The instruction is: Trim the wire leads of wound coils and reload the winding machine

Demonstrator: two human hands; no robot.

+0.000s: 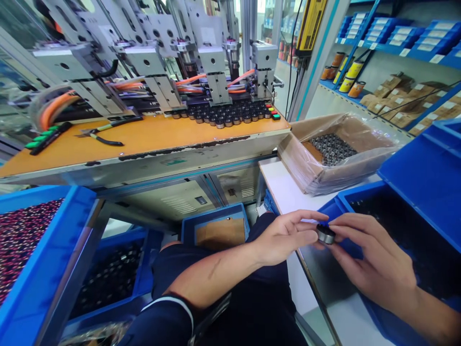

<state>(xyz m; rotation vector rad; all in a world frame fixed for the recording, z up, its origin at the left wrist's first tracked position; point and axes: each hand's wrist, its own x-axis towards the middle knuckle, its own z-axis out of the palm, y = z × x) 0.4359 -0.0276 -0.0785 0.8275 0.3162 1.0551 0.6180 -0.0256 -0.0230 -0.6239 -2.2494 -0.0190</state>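
Note:
Between my two hands is a small round metal part (326, 234) with a black top and a shiny silver rim. My left hand (288, 235) pinches its left side with thumb and fingers. From the right, my right hand (374, 250) grips the other side with its fingertips. Both hands are over the white side table (288, 192), in front of a blue bin (345, 197) of dark parts. Part of the piece is hidden by my fingers.
An open cardboard box (306, 168) lined with plastic holds many metal parts. Rows of similar round parts (226, 115) stand on the orange bench (173, 137) under the machine, near pliers (104, 132). Blue bins (82, 197) stand at left; another blue bin (187, 226) sits below.

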